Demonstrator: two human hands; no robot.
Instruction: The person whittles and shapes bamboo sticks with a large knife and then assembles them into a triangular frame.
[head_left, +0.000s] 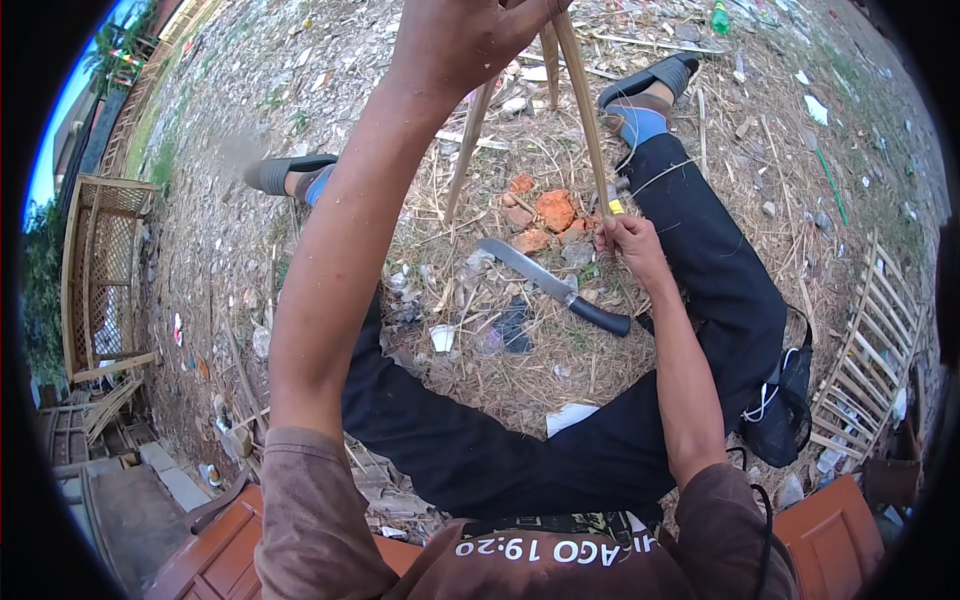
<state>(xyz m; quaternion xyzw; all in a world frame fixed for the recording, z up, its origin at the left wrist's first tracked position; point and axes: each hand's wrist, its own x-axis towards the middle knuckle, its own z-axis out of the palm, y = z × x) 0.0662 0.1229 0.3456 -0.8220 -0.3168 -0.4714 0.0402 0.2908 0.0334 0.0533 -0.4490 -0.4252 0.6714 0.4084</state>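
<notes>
My left hand (478,34) is raised at the top edge, where the picture cuts off its fingers; the upper part of a long bamboo strip (582,105) meets it. Two more strips, a left one (467,150) and a short-looking one (550,65), hang down from beside that hand. Lower right, my right hand (637,252) is closed in a pinch around the bottom end of the long strip. On the ground between my legs lies a broad-bladed machete (545,280) with a black handle. Broken orange brick pieces (555,210) sit just left of my right hand.
Dry straw, stones and litter cover the ground. A slatted bamboo frame (870,345) lies at right, with a dark mesh bag (785,405) by my knee. At left stands a bamboo lattice bench (105,280). Far off is a green bottle (720,18).
</notes>
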